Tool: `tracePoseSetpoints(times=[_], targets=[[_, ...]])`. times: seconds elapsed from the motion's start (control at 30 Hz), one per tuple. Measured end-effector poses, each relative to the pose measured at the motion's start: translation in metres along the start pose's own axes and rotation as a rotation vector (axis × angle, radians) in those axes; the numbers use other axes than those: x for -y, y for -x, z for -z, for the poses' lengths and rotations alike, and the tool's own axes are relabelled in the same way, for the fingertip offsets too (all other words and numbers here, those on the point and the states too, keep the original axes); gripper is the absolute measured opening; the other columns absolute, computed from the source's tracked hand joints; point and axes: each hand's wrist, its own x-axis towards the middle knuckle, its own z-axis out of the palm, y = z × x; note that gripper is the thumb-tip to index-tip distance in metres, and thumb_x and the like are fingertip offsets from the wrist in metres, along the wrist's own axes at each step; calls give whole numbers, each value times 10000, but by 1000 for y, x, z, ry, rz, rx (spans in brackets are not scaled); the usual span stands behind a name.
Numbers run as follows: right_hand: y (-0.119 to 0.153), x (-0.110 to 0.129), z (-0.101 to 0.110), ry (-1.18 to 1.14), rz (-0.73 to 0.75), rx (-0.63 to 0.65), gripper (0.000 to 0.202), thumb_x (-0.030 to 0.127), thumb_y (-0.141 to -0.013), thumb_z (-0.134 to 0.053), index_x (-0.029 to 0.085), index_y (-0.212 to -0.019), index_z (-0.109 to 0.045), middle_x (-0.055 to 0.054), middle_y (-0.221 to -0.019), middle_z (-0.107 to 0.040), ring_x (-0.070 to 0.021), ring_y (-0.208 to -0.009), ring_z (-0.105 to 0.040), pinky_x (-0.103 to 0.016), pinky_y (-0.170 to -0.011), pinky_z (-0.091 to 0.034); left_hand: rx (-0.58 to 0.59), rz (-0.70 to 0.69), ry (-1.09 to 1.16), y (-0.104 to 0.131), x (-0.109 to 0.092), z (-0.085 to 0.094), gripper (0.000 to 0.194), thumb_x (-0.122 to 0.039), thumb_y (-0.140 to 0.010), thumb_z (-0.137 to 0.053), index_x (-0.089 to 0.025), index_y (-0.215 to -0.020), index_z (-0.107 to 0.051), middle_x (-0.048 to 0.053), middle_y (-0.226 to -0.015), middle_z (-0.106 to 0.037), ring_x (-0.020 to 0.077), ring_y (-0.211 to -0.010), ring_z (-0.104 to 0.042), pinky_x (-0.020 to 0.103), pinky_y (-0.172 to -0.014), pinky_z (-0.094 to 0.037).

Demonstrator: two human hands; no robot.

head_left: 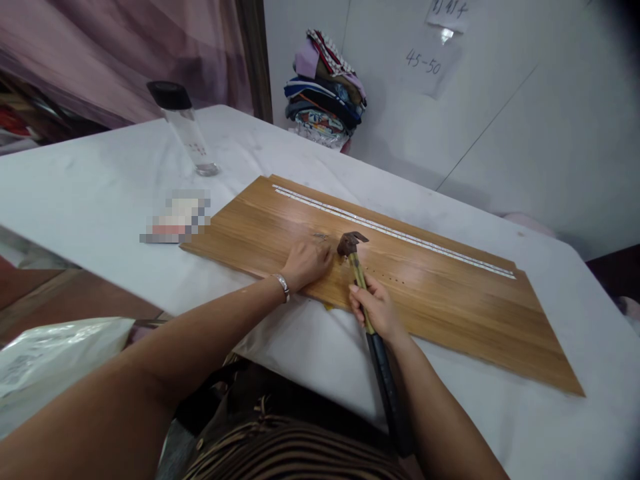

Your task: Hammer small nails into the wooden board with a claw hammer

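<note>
Your left hand [307, 263] rested on a brown wooden board [465, 307], fingers curled down and drawn together; whether they pinched anything could not be told, because the fingertips were hidden. Your right hand [377, 310] was closed firmly around the handle of a hammer [384, 367], just above its black grip. The hammer slanted across the board's near edge, with the end of its handle close to your body. Its rusty head was raised beyond your right hand and just to the right of your left fingers, the claw pointing right; whether the head touched the board was unclear.

A few small nails [320, 236] lay on the board just beyond your left hand. A row of dark dots [390, 277] ran to the right of the hammer head, too small to make out as holes or nail heads. Two white strips [395, 233] lay along the far side of the board, well apart from both hands. Beneath it was a white-covered bench [100, 180], where a clear bottle [187, 133] stood at the far left.
</note>
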Motion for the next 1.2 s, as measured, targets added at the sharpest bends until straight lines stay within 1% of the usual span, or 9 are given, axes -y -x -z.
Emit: tracePoseSetpoints(times=[0.17, 0.3, 0.43, 0.57, 0.7, 1.0, 1.2], targets=[[1, -1, 0, -5, 11, -3, 227, 407, -822, -589, 218, -885, -480, 111, -502, -456, -56, -317, -347, -168, -299, -302, -22, -7, -2, 0, 1, -1, 406, -350, -947, -344, -159, -899, -699, 124, -969, -714, 236, -936, -653, 337, -819, -445], [0, -2, -1, -6, 11, 3, 228, 402, -822, -594, 212, -868, -478, 113, -506, -456, -52, -321, -352, -162, -298, -306, -39, -10, -4, 0, 1, -1, 401, -349, -945, -346, -166, -882, -697, 115, -960, -717, 234, -926, -657, 333, -803, -445], [0, -3, 0, -7, -9, 5, 242, 412, -818, -595, 214, -879, -471, 119, -497, -454, -56, -313, -345, -166, -290, -309, -37, -10, -9, 0, 0, 0, 407, -344, -946, -338, -166, -885, -699, 118, -965, -718, 237, -919, -659, 339, -801, -446], [-1, -4, -1, -26, 10, -4, 247, 406, -812, -600, 213, -892, -468, 118, -506, -465, -54, -314, -352, -166, -293, -300, -30, -8, 5, 0, -1, 0, 410, -343, -946, -342, -159, -880, -702, 131, -970, -715, 244, -935, -656, 351, -823, -445], [-1, -5, -1, -27, -2, -8, 252, 415, -810, -605, 213, -869, -466, 117, -497, -463, -54, -308, -341, -172, -287, -295, -37, -16, 5, 0, 0, 0, 392, -320, -937, -352, -162, -883, -706, 125, -961, -715, 238, -930, -655, 348, -829, -449], [-4, -11, 2, -95, 8, 3, 256, 408, -805, -614, 219, -822, -443, 112, -525, -479, -44, -308, -358, -158, -278, -294, -38, -7, 24, 1, -1, 1, 388, -323, -936, -358, -160, -911, -709, 130, -968, -713, 247, -949, -653, 353, -842, -455], [-4, -13, 4, -98, 24, 19, 243, 394, -810, -615, 216, -796, -450, 110, -524, -484, -42, -310, -368, -156, -282, -310, -40, -2, -5, 1, -1, 0, 388, -336, -947, -352, -174, -919, -704, 112, -957, -721, 231, -930, -658, 337, -829, -457]])
